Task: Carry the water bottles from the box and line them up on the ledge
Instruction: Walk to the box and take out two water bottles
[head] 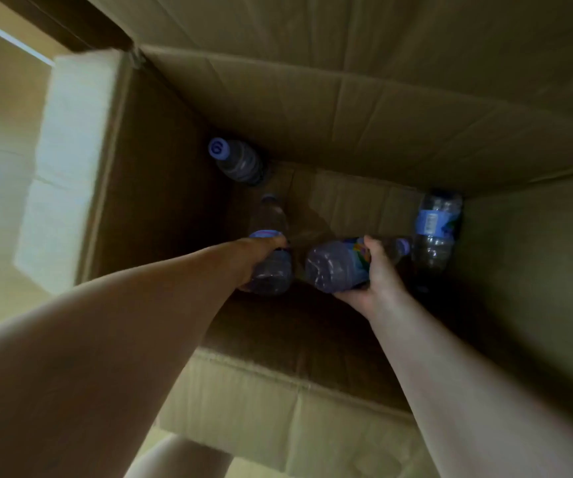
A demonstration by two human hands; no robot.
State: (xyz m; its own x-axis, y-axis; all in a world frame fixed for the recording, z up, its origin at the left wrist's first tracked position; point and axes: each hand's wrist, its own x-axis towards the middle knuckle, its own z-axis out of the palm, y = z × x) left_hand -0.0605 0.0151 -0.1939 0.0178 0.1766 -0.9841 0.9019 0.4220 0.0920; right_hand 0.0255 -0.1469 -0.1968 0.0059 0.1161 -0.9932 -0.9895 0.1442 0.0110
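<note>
Seemingly four bottles: left hand (pixel 260 257) grips one (pixel 271 250), right hand (pixel 378 274) another (pixel 340 263).

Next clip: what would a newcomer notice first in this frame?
Two bare arms reach down into a deep cardboard box. The left hand grips one bottle and the right hand another, both near the box floor. Two more bottles remain: one in the far left corner, one by the right wall.

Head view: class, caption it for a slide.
Both hands, left and right, grip clear plastic water bottles inside a brown cardboard box.
</note>
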